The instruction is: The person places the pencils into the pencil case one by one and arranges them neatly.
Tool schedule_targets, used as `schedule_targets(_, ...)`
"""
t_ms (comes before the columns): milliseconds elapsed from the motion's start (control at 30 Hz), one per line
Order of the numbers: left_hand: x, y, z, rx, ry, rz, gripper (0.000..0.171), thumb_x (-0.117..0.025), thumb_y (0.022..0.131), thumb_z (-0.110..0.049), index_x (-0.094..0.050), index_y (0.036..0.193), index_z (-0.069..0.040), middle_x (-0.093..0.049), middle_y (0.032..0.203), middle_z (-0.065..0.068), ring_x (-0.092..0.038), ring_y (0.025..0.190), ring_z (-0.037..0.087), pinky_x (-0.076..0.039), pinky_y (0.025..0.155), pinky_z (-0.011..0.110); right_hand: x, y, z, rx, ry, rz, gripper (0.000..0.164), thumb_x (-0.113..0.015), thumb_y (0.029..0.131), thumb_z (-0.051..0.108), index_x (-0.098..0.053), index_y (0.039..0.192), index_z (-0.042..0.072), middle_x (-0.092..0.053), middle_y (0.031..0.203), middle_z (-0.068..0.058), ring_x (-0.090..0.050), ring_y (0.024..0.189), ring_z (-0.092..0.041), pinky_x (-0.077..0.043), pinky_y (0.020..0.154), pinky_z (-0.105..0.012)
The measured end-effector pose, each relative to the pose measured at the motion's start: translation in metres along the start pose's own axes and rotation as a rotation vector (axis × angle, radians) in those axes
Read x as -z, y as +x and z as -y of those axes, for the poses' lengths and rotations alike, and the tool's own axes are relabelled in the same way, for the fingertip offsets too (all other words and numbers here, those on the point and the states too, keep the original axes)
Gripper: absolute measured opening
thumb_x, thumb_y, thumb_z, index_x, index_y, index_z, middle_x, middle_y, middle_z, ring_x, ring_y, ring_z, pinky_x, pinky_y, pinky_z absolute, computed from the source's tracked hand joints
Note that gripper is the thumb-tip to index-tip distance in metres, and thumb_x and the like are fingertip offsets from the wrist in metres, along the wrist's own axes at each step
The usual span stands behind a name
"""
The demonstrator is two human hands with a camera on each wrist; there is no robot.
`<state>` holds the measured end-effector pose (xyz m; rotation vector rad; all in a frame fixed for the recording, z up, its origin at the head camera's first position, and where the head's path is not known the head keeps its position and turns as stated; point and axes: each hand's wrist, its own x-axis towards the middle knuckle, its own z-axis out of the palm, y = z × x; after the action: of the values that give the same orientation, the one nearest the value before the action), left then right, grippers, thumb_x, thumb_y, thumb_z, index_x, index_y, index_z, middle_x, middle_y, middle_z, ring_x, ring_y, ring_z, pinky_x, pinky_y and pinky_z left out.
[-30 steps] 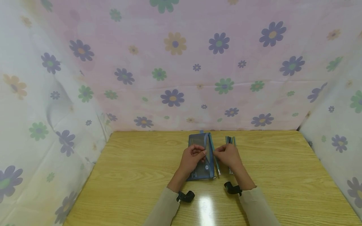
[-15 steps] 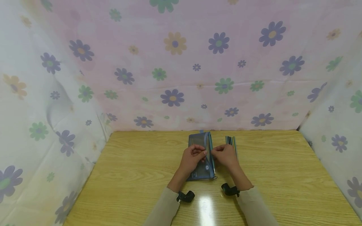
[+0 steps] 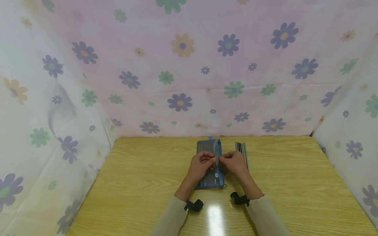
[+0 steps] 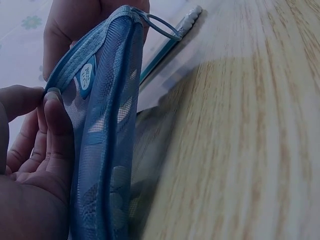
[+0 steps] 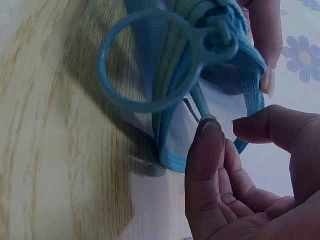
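Observation:
A blue mesh zip pencil pouch (image 3: 205, 146) lies on the table, its zipped side open toward the right. My left hand (image 3: 201, 165) pinches the upper zip edge between thumb and forefinger, lifting it. At the opening is my right hand (image 3: 235, 162), with thumb and forefinger slightly apart in the right wrist view. A slim blue pen (image 5: 199, 100) sits inside the opening there, its end against the right forefinger; most of it is hidden by the pouch. A pull ring (image 5: 102, 65) hangs at the pouch's near corner.
Several slim pens (image 3: 240, 148) lie side by side just right of the pouch, partly behind the right hand. The wood-grain table (image 3: 141, 177) meets flowered cloth (image 3: 183, 82) at the back and sides.
The blue pen, outside the pouch a second ago, has moved left into its opening with the right hand. The right thumb and forefinger now stand apart. The left hand keeps its place.

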<state>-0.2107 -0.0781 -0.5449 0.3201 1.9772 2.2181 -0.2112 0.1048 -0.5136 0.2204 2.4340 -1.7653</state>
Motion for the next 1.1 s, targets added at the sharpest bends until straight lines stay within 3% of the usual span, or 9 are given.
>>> schedule_targets(367, 0.000, 0.001, -0.001, -0.008, 0.014, -0.002, 0.023, -0.072, 0.102, -0.008, -0.066, 0.119, 0.007, -0.070, 0.094, 0.008, -0.069, 0.077, 0.014, -0.060, 0.069, 0.028, 0.002, 0.000, 0.001, 0.030, -0.025, -0.007, 0.021, -0.069, 0.094, 0.009, -0.076, 0.104, -0.007, -0.076, 0.090, -0.019, -0.076, 0.076, -0.030, -0.065, 0.069, -0.042)
schedule_targets(600, 0.001, 0.002, 0.000, -0.007, 0.015, -0.001, 0.023, -0.072, 0.102, -0.008, -0.066, 0.119, 0.005, -0.071, 0.097, 0.013, -0.069, 0.078, 0.015, -0.060, 0.070, 0.028, 0.009, -0.001, 0.004, 0.077, -0.123, -0.056, 0.018, -0.070, 0.092, 0.009, -0.074, 0.105, -0.003, -0.074, 0.088, -0.014, -0.075, 0.077, -0.031, -0.061, 0.063, -0.032)
schedule_targets(800, 0.000, 0.002, 0.001, -0.014, 0.009, -0.003, 0.023, -0.072, 0.102, -0.007, -0.066, 0.119, 0.007, -0.071, 0.099, 0.020, -0.069, 0.078, 0.014, -0.060, 0.069, 0.026, 0.019, 0.003, 0.001, 0.131, -0.230, -0.110, 0.016, -0.072, 0.091, 0.011, -0.076, 0.102, 0.001, -0.075, 0.088, -0.011, -0.071, 0.074, -0.022, -0.058, 0.063, -0.031)
schedule_targets(1100, 0.000, 0.002, 0.002, -0.014, -0.006, -0.003, 0.025, -0.072, 0.102, -0.006, -0.064, 0.120, 0.010, -0.069, 0.102, 0.028, -0.069, 0.077, 0.014, -0.060, 0.068, 0.026, 0.034, 0.005, -0.003, 0.164, -0.351, -0.147, 0.024, -0.072, 0.091, 0.015, -0.076, 0.108, -0.001, -0.076, 0.095, -0.016, -0.071, 0.083, -0.031, -0.060, 0.069, -0.045)
